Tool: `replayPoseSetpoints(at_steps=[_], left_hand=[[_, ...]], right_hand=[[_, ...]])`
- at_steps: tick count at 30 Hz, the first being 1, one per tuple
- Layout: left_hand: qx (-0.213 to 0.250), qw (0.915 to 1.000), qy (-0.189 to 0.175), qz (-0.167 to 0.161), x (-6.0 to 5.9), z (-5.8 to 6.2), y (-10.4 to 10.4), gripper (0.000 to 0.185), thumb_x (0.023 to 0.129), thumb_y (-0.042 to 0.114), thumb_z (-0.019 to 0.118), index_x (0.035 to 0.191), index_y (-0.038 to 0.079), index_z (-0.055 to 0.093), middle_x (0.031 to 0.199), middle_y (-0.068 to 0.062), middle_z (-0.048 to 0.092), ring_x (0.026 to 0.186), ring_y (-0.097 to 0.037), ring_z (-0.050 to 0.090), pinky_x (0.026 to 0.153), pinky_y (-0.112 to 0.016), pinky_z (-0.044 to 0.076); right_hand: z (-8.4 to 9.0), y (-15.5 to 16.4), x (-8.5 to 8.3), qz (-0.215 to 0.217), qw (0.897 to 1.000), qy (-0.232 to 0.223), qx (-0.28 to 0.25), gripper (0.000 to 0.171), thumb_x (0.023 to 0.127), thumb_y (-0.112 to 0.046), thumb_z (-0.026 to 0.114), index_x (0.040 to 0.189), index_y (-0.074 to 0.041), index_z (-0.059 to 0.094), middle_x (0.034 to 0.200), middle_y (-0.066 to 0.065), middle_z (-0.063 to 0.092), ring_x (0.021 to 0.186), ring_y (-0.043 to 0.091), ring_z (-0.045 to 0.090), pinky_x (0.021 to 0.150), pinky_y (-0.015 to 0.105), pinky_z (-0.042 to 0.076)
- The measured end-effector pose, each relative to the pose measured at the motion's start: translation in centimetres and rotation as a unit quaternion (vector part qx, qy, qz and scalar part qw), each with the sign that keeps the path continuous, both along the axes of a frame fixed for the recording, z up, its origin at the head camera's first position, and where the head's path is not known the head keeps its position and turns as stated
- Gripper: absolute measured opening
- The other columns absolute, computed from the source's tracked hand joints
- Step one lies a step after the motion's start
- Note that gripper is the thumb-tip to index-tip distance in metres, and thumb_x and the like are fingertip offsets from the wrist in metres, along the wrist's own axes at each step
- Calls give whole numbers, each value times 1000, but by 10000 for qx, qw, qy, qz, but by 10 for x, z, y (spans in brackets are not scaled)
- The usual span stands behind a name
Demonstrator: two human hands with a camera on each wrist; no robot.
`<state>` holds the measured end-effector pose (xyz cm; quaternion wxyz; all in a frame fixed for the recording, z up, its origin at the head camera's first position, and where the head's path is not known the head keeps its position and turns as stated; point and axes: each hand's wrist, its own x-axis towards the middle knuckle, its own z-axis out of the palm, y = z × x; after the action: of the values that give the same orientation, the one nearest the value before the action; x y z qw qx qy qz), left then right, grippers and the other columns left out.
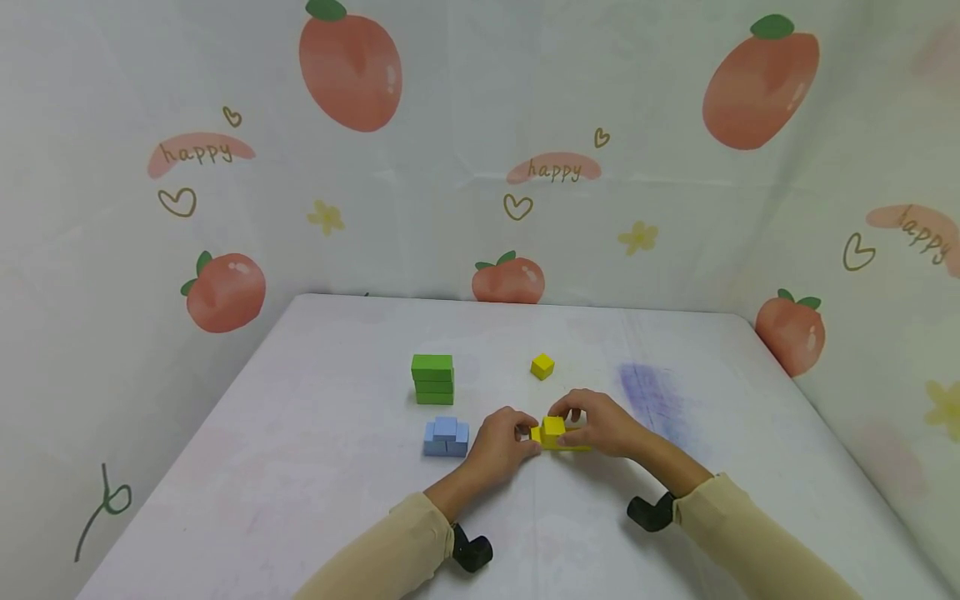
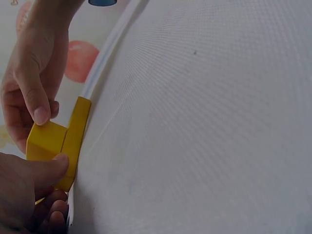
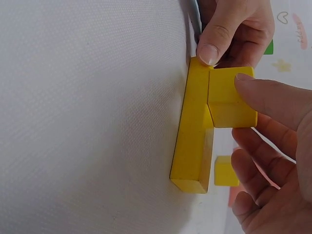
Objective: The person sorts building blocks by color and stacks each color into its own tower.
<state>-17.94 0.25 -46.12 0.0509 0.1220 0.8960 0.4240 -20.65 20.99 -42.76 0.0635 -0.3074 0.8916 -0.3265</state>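
On the white table [image 1: 300, 433], a yellow cube [image 1: 553, 427] is pinched by the right hand [image 1: 600, 423] upon a yellow bar [image 1: 573, 446], steadied by the left hand's [image 1: 498, 442] fingertips. Squaring seems needed next; a spare cube [image 1: 542, 366] waits at twelve o'clock.

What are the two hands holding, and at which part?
The right hand pinches the yellow cube by its sides, on top of the flat yellow bar. The left hand presses its thumb on the bar's near end.
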Motion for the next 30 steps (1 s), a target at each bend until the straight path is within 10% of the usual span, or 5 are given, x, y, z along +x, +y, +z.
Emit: replayPoseSetpoints(at_steps=[13,30], left_hand=[[14,10000,-89,21,0,5,1,48,81,18,80,125,10,63,99,3,58,82,-12,50,73,-25,47],[375,9968,705,2,4,7,9,38,82,29,80,116,16,70,107,8,65,97,-13,52,80,-27,46]], right_hand=[[-1,3,-2,10,9999,120,102,37,78,-20,82,111,-10,69,97,-7,62,86,18,53,74,33,46],[21,9,-23,-325,9984,309,-343,35,84,-16,76,116,-4,67,107,13,66,93,34,55,79,46,48]])
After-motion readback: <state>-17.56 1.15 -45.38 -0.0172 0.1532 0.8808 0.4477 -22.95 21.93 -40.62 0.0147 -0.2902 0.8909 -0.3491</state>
